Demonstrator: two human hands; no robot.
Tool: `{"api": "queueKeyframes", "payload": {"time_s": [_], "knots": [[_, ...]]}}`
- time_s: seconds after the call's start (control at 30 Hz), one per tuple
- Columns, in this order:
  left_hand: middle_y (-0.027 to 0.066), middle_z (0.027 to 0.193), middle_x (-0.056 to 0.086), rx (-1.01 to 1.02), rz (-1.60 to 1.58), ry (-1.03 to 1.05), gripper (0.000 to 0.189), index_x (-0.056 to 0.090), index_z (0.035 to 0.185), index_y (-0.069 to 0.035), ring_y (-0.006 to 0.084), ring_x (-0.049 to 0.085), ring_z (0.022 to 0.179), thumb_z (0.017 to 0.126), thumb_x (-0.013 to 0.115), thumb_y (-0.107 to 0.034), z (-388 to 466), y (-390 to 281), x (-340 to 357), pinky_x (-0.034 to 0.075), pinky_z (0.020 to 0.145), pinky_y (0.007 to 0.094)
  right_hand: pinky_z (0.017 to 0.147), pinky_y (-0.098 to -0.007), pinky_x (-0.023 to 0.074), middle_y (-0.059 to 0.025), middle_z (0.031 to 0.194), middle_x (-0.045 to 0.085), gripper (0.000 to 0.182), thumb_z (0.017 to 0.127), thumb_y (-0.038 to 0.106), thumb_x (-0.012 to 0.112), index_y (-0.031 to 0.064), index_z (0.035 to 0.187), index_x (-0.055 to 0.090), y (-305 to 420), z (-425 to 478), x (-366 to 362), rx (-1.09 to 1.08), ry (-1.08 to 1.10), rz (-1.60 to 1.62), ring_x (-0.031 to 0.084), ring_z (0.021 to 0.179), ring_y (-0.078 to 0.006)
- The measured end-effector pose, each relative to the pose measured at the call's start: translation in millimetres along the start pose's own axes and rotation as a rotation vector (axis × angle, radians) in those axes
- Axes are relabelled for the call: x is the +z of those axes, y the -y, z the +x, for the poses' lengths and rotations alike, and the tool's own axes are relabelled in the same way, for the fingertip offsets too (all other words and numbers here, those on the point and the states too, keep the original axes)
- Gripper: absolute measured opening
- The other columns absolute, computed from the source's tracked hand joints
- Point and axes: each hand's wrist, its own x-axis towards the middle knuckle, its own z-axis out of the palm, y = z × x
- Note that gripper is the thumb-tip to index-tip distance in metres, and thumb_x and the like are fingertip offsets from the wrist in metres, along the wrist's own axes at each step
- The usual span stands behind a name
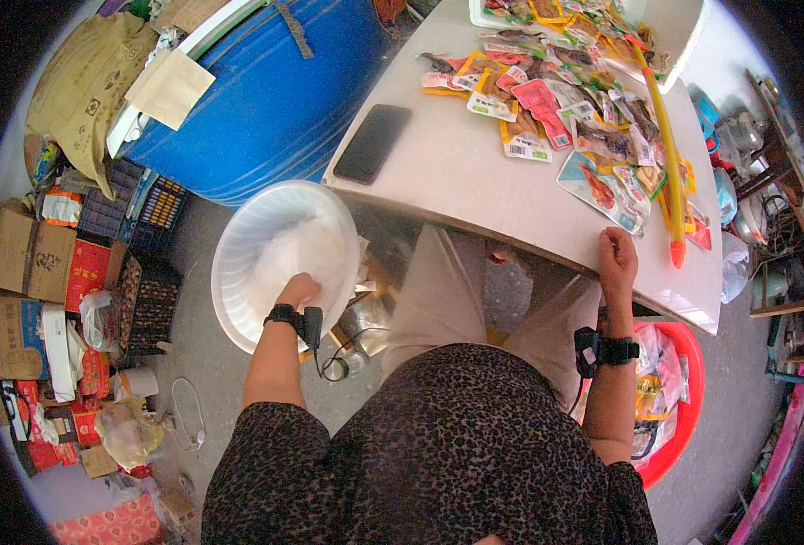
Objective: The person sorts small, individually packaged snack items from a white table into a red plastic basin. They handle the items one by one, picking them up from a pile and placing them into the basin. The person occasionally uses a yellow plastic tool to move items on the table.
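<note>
My left hand (299, 291) reaches over the near rim into a white plastic basin (229, 272) at my left. A pale white mass (306, 246), whose material I cannot make out, fills its bottom. The fingertips are hidden, so whether they grip anything is unclear. My right hand (618, 255) is curled at the front edge of the white table (456, 184), nothing visible in it. Just beyond its knuckles lies a blue-and-white food packet (605, 192). Several vacuum-sealed snack packets (541, 105) are heaped further back.
A yellow tube with red ends (664, 143) lies across the packets. Behind them stands a white foam box (684, 34). A dark smartphone (372, 144) rests at the table's left. Beside my right forearm is a red tub (693, 395) of packets. A blue barrel (259, 102) stands left.
</note>
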Motion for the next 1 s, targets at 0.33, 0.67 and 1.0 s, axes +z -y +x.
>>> {"api": "queueKeyframes", "payload": {"time_s": [0.33,0.67,1.0], "knots": [[0.0177,0.089,0.053,0.287,-0.061,0.122,0.041,0.056,0.081,-0.001,0.0288,0.051,0.083,0.061,0.055,-0.037,-42,-5,-28,0.04,0.07,0.0341,0.062,-0.0229,0.0392,-0.0076,0.075,0.052,0.014,0.075,0.009,0.049,-0.0004,0.084,0.051,-3,-1,-1,0.032,0.004,-0.004,0.049,0.067,-0.0129],[0.0159,0.083,0.054,0.327,-0.118,-0.02,0.033,0.054,0.081,-0.003,0.0289,0.051,0.079,0.058,0.059,-0.026,-42,-2,-15,0.041,0.07,0.0325,0.061,-0.0281,0.0405,-0.0126,0.073,0.052,0.012,0.072,0.007,0.049,0.0007,0.081,0.051,-3,-3,-3,0.022,-0.046,-0.036,0.051,0.066,-0.0223],[0.017,0.064,0.051,0.308,0.176,-0.398,0.014,0.049,0.066,0.001,0.0302,0.05,0.063,0.066,0.041,-0.011,-37,19,-22,0.041,0.058,0.037,0.063,-0.0314,0.0401,-0.0147,0.076,0.053,0.013,0.071,0.01,0.048,0.001,0.081,0.051,9,-3,-4,0.086,-0.033,-0.021,0.051,0.072,-0.0288]]}}
